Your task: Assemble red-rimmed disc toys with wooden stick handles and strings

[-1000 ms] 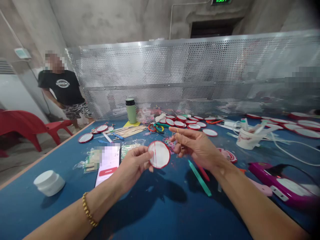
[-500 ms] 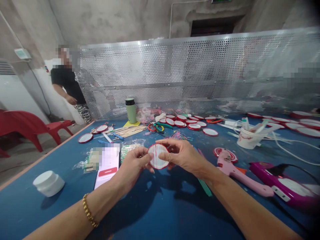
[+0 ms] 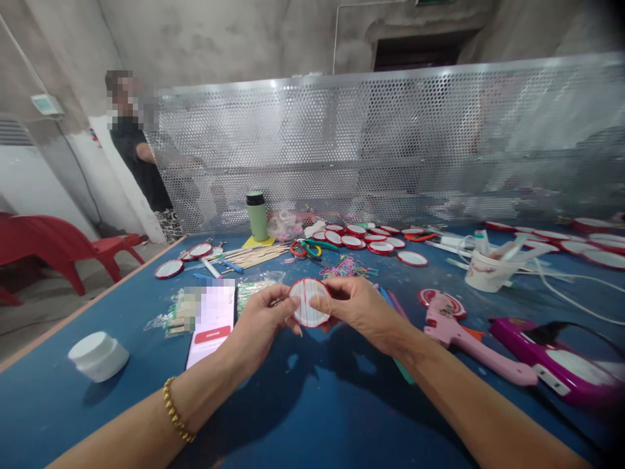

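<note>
Over the blue table (image 3: pixel 312 417) I hold a small round white disc with a red rim (image 3: pixel 306 306) between both hands. My left hand (image 3: pixel 261 322), with a gold bracelet on its wrist, pinches the disc's left edge. My right hand (image 3: pixel 359 306) pinches the right edge, thumb on its face. A thin band or thread crosses the disc's face. A heap of coloured rubber bands (image 3: pixel 347 266) lies just behind my hands.
Nearby lie a phone (image 3: pixel 212 322), a white jar (image 3: pixel 97 355), a pink glue gun (image 3: pixel 469 339), a magenta device (image 3: pixel 556 361), a white cup of tools (image 3: pixel 483 270), a green flask (image 3: pixel 256 216), wooden sticks and several red-rimmed discs (image 3: pixel 371 240). A person (image 3: pixel 139 163) stands beside the perforated metal screen.
My right hand came down from the raised position and closed on the disc's right edge. The person at the left moved toward the screen.
</note>
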A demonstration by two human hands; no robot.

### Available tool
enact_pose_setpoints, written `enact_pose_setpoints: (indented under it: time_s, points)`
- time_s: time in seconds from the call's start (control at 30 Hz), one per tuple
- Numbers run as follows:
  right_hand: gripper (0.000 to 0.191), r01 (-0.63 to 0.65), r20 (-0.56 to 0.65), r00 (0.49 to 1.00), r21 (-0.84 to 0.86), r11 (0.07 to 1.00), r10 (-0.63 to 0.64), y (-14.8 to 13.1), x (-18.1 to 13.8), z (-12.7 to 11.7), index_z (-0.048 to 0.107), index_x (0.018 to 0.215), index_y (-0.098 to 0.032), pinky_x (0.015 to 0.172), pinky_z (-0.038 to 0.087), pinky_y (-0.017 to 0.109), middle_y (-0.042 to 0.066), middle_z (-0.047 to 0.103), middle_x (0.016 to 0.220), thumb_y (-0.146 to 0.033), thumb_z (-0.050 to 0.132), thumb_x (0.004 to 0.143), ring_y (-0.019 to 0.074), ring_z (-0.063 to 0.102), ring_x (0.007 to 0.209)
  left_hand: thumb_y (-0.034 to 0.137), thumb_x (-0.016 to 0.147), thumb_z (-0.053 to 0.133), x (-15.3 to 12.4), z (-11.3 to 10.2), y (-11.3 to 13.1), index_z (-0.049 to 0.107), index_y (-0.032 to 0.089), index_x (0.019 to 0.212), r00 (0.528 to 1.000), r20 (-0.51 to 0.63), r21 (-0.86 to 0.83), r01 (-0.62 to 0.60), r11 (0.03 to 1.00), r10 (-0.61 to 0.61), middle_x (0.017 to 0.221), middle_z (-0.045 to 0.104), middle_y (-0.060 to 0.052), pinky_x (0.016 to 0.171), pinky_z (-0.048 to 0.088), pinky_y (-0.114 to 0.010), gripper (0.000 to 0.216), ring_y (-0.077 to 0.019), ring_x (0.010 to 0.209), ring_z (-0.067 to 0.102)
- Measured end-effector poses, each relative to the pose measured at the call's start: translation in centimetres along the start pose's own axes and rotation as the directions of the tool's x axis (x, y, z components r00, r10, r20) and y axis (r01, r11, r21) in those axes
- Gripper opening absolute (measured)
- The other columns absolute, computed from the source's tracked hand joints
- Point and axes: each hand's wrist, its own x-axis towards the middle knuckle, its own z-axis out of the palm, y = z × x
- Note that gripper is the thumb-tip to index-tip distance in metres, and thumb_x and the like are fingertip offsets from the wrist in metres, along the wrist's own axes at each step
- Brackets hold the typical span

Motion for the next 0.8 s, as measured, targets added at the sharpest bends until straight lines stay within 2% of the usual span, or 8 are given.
enact_pose_setpoints:
  time_s: [0.2,0.4,0.6,0.8]
  points:
    - [0.037,0.072,-0.077,0.995,0.117,0.991,-0.063,1.1,0.2,1.1,0.077,0.094,-0.015,0.066,0.054,0.027,0.003,0.072,0.082,-0.047,0.081,0.074,0.0134,0.062,0.07,0.035,0.069,0.082,0.0,0.0,0.7,0.067,0.013,0.077,0.994,-0.096,-0.006,-0.05,0.999,0.049,0.074,0.066,-0.004,0.059,0.049,-0.024,0.028,-0.0116,0.061,0.058]
    - [0.028,0.067,-0.145,0.989,0.216,0.974,-0.035,1.6,0.5,1.8,0.076,0.091,-0.018,0.07,0.053,0.027,0.005,0.072,0.089,-0.043,0.076,0.078,0.0139,0.062,0.074,0.035,0.066,0.083,0.6,-0.6,0.7,0.067,0.013,0.075,0.985,-0.157,-0.011,-0.07,0.998,0.067,0.072,0.064,-0.003,0.056,0.048,-0.023,0.029,-0.0113,0.06,0.056]
    - [0.018,0.053,-0.157,0.988,0.341,0.939,0.002,1.8,0.6,2.0,0.072,0.077,-0.022,0.07,0.053,0.028,0.003,0.069,0.082,-0.039,0.074,0.079,0.0156,0.06,0.075,0.035,0.064,0.084,0.9,-0.8,0.6,0.066,0.013,0.074,0.979,-0.192,0.002,-0.073,0.997,0.072,0.07,0.063,-0.002,0.055,0.047,-0.023,0.03,-0.0103,0.058,0.055]
    - [0.016,0.03,-0.127,0.992,0.407,0.913,0.024,1.8,0.7,2.3,0.07,0.077,-0.022,0.075,0.052,0.031,0.004,0.071,0.087,-0.037,0.074,0.079,0.0175,0.063,0.081,0.036,0.066,0.082,0.9,-0.9,0.6,0.065,0.013,0.074,0.979,-0.191,0.016,-0.073,0.997,0.075,0.069,0.064,-0.002,0.056,0.047,-0.023,0.03,-0.0102,0.057,0.055]
